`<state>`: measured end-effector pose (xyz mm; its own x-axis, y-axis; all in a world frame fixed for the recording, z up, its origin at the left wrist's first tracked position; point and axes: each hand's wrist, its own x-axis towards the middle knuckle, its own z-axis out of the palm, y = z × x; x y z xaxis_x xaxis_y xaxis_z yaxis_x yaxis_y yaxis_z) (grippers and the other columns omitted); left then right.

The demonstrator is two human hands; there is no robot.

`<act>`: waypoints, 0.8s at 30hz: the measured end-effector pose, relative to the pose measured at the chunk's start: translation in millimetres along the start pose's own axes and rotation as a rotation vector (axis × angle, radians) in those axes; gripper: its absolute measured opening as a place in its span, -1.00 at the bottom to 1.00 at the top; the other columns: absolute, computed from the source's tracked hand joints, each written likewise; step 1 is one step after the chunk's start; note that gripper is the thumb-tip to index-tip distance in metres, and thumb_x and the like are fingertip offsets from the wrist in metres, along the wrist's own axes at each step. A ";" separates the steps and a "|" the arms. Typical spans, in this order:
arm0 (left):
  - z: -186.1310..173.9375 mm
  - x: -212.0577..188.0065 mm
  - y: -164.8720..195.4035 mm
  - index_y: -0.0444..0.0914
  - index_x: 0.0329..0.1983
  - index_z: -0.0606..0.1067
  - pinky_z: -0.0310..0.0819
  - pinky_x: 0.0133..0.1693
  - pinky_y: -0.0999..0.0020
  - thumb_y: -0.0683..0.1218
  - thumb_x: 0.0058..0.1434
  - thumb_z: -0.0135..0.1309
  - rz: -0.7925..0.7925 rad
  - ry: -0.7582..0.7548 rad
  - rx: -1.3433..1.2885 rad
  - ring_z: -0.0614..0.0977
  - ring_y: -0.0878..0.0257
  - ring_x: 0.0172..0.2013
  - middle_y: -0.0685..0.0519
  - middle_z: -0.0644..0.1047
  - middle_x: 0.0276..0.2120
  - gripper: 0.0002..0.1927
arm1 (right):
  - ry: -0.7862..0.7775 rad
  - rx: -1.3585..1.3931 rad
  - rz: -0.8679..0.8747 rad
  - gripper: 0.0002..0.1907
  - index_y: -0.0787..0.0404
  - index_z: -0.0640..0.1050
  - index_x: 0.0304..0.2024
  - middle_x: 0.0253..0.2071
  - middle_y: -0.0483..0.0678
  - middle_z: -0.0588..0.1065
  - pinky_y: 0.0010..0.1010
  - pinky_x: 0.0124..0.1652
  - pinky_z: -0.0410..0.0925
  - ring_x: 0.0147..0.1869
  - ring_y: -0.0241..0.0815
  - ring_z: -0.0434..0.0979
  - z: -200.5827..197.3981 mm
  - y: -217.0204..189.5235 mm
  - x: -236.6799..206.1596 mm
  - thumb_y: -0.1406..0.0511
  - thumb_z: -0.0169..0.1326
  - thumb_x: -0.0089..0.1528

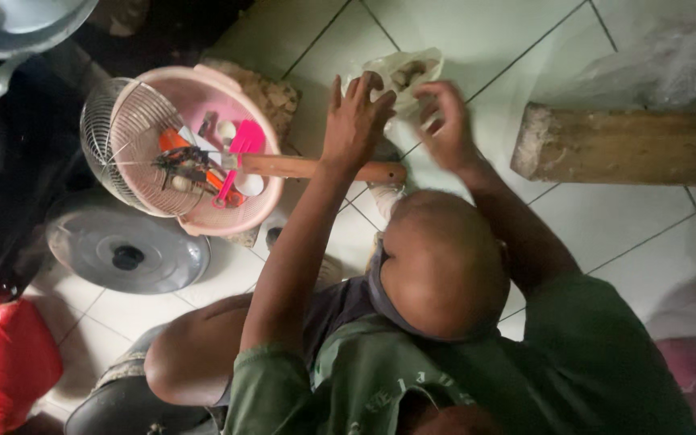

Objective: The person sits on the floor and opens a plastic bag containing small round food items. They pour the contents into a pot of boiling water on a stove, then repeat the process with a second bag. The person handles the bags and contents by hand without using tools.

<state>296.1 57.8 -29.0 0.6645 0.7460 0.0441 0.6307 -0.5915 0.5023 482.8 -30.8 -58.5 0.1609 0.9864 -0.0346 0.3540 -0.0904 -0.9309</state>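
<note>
A thin whitish plastic bag [403, 71] with brownish lumps inside lies on the pale tiled floor [477, 32] in front of me. My left hand [356, 119] reaches over its left side, fingers spread and fingertips on the plastic. At the bag's right edge is my right hand [447, 122], fingers curled and blurred, so its grip is unclear. My bent knee [443, 266] fills the middle of the view below both arms.
Left of the hands, a pink basin [203, 89] holds a wire strainer [126, 141], a pink spoon [243, 145] and a wooden handle [308, 167]. A metal lid [126, 250], a red bag [2, 362], a wooden block [622, 145] and clear plastic [670, 56] lie around.
</note>
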 end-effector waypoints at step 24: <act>22.3 -77.2 -6.7 -0.30 0.43 0.20 0.40 0.15 -0.12 0.27 0.46 -0.19 -0.555 0.428 -2.098 0.43 -0.04 0.24 -0.15 0.40 0.24 -0.31 | -0.424 -0.186 -0.619 -0.88 0.27 0.56 -0.21 -0.23 0.02 0.55 -0.29 -0.22 0.43 -0.19 -0.04 0.59 -18.4 -272.2 15.4 0.36 0.24 0.27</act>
<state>249.5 -2.7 -54.9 0.3365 0.8497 -0.4060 -0.7365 0.5061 0.4489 405.9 6.6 201.0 -0.4699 0.8296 0.3015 0.4193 0.5103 -0.7508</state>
